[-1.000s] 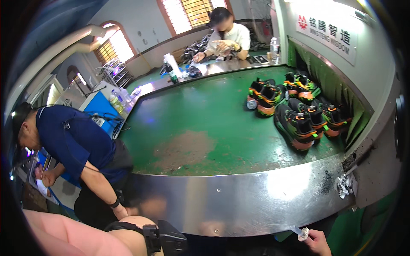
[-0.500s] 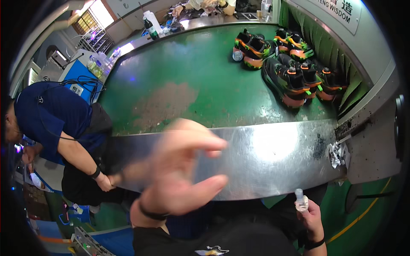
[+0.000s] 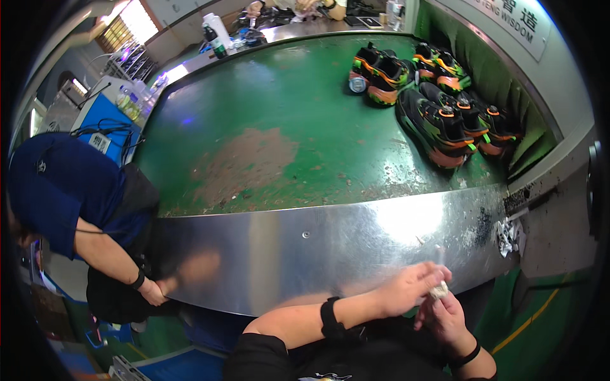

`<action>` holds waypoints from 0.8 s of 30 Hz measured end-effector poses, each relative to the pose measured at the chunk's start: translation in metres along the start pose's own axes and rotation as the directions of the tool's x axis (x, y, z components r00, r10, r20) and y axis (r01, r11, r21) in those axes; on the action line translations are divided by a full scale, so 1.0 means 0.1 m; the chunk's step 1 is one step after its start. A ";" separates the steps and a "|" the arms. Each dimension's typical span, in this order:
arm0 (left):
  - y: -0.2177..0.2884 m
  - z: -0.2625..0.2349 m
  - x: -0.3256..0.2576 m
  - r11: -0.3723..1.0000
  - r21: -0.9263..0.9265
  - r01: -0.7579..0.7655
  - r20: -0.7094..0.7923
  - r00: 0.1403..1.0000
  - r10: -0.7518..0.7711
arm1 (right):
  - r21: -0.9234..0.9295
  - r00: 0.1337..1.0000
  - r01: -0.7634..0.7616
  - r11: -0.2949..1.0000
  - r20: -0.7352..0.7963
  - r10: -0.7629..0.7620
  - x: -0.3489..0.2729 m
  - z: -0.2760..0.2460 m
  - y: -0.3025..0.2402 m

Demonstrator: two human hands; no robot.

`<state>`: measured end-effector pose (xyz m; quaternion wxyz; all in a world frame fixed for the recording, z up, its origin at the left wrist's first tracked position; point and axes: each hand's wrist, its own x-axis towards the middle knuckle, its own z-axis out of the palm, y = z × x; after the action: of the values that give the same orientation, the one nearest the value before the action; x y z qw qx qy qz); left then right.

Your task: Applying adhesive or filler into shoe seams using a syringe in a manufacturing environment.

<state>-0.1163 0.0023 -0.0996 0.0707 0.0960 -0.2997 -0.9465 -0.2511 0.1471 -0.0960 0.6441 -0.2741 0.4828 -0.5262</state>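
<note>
Both hands meet near the person, at the right, just below the shiny metal edge (image 3: 356, 247) of the counter (image 3: 286, 146). The left hand (image 3: 410, 289) and the right hand (image 3: 445, 314) pinch one small white thing (image 3: 438, 291) between the fingertips. It may be a little bottle or tube, but it is too small to tell for sure. Both grips are closed narrow around it, and the two hands touch each other there.

The small white thing looks very light, and it looks hard and a bit smooth, so it could slip. It is best held by its sides with the fingertips, softly, with one hand under it.

No box or bin shows on the green counter. Far to the right, black shoes with orange and green parts (image 3: 438, 120) lie in a bunch, touching each other, by the green wall (image 3: 527, 127). At the far end stand some bottles (image 3: 213, 32); what is in them cannot be seen. A crumpled white scrap (image 3: 508, 235) lies on the dark ledge to the right. On the left, another person in a blue shirt (image 3: 57, 190) bends down beside the counter.
</note>
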 end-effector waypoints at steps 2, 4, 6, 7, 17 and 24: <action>0.18 -0.18 -0.01 0.999 0.043 0.030 -0.086 0.996 -0.026 | -0.085 1.000 -0.007 0.996 -0.004 0.006 0.14 0.05 -0.07; 0.40 -0.31 -0.09 0.982 0.099 -0.164 -0.290 0.939 0.186 | -0.239 0.998 0.057 0.969 -0.010 -0.061 0.29 -0.01 0.00; 0.56 -0.50 -0.27 0.937 0.173 -0.303 -0.304 0.889 0.343 | -0.378 0.991 0.113 0.919 -0.021 -0.130 0.34 -0.01 -0.10; 0.65 -0.47 -0.33 0.942 0.123 -0.312 -0.370 0.866 0.335 | -0.463 0.982 0.164 0.871 -0.003 -0.187 0.35 -0.07 -0.19; 0.54 -0.67 -0.30 0.918 -0.081 -0.388 -0.336 0.878 0.341 | -0.949 0.754 -0.210 0.236 -0.311 -0.579 -0.05 -1.17 -0.82; 0.62 -0.80 -0.28 0.905 -0.139 -0.403 -0.331 0.880 0.341 | -0.894 0.663 -0.408 0.184 -0.429 -0.613 0.13 -1.65 -0.85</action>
<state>-0.0668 -0.0870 -0.1234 0.3057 0.1705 -0.1998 -0.9152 -0.4369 0.1354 -0.0901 0.0130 -0.4139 0.8880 -0.1999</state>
